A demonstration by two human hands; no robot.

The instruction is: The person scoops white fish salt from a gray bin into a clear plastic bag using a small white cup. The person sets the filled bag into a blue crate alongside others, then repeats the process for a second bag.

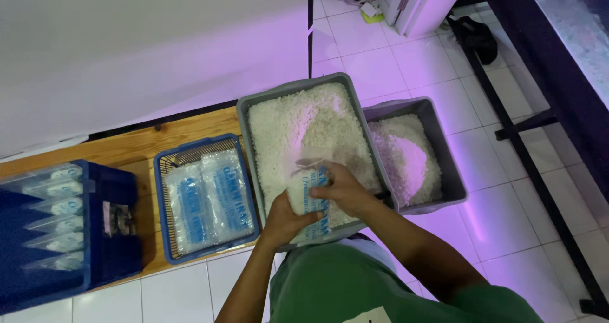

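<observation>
A clear plastic bag with blue print [303, 199], partly filled with white rice, stands over the near end of a grey tub [243, 117] full of rice. My left hand [282, 221] grips the bag from below and the side. My right hand [339, 190] is closed at the bag's top, holding what looks like a clear scoop [311, 163] at its mouth. The bag's lower part is hidden by my left hand.
A second grey tub [451, 164] with rice sits to the right on the tiled floor. A blue basket [166, 234] of flat printed bags rests on a wooden bench [127, 145]. A dark blue crate [111, 247] with filled bags stands at the left.
</observation>
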